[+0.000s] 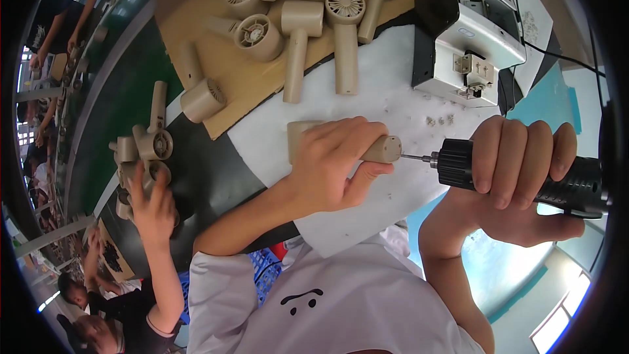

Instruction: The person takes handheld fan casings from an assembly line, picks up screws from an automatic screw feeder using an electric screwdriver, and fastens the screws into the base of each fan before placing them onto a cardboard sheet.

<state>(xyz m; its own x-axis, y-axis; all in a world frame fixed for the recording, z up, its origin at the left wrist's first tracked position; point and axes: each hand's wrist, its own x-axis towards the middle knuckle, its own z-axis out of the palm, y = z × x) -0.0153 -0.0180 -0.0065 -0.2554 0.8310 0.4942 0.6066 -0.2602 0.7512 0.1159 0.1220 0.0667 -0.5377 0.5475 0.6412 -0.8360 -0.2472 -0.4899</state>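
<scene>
My left hand (pixel 337 164) is wrapped round the handle of a beige handheld fan (pixel 299 142), which lies sideways above a white sheet (pixel 262 131). The handle's round end points right, out past my thumb and fingers. In my right hand (pixel 517 164) is a black electric screwdriver (pixel 456 162), held level with my fingers closed over its body. Its thin bit points left and reaches the handle's end face; whether it sits in a screw there is too small to tell. My left palm hides the middle of the fan.
Several beige fans (pixel 303 23) lie on brown cardboard (pixel 187 13) at the back. A black-and-white screw feeder (pixel 466 46) stands at the back right, near small loose screws (pixel 440 120). At left, a co-worker's hand (pixel 154 210) reaches to more fans beside a green conveyor belt (pixel 124 92).
</scene>
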